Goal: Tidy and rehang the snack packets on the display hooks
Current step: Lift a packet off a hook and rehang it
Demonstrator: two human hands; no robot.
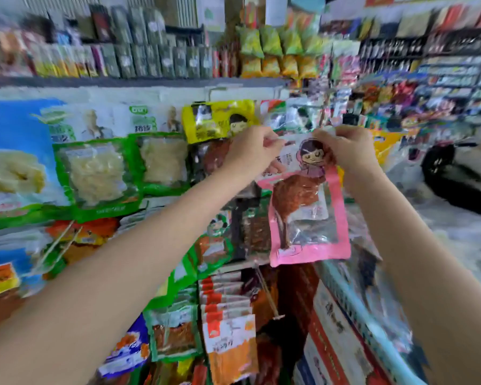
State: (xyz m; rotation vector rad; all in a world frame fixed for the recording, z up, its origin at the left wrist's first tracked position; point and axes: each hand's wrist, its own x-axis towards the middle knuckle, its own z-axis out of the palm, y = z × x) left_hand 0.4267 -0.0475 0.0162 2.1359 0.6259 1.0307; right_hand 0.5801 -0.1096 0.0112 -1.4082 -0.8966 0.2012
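The left hand and right hand each pinch a top corner of a pink snack packet, which hangs before the display rack; reddish-brown food shows through its clear window.

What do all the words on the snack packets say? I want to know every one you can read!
None can be read for sure.
pink packet, pinched at the top by the left hand and right hand: print too blurred.
yellow packet: blurred.
green packets: characters too smeared.
orange packets: characters too smeared.
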